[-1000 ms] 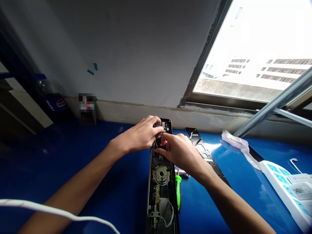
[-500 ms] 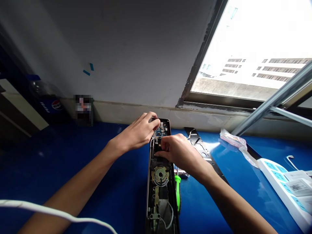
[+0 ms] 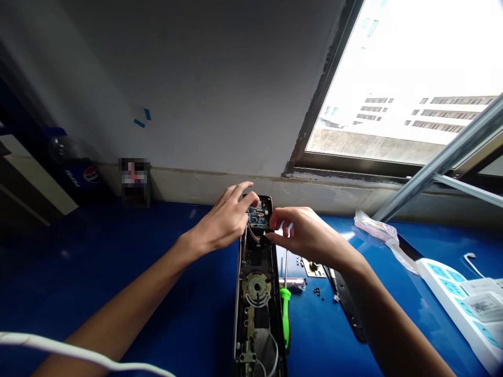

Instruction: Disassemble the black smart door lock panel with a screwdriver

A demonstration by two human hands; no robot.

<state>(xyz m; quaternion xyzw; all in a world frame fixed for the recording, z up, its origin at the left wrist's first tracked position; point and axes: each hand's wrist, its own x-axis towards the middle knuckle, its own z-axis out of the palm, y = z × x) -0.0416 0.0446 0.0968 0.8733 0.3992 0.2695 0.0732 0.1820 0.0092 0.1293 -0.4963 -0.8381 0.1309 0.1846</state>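
A long, narrow black lock-like housing point(image 3: 258, 260) lies with its inside facing up, holding a blue circuit board point(image 3: 258, 217), a round metal mechanism point(image 3: 257, 289) and thin wires point(image 3: 253, 234). My left hand point(image 3: 226, 217) rests over its upper left edge beside the board, index finger and thumb apart. At the right edge, just below the board, my right hand point(image 3: 304, 233) brings thumb and forefinger close together. A tiny white piece shows by the thumb tip; whether it is gripped is unclear.
Right of the housing lie a green-handled screwdriver point(image 3: 285, 314), small black screws point(image 3: 317, 291), a metal plate point(image 3: 314, 268) and a dark panel point(image 3: 351, 309). Farther right are a plastic bag point(image 3: 375, 226) and a white power strip point(image 3: 451, 303). A white cable point(image 3: 78, 352) crosses the lower left.
My right hand has moved up and right from the housing's middle to its right edge, uncovering the wires and a connector. My left hand stays near the board, its fingers slightly more spread.
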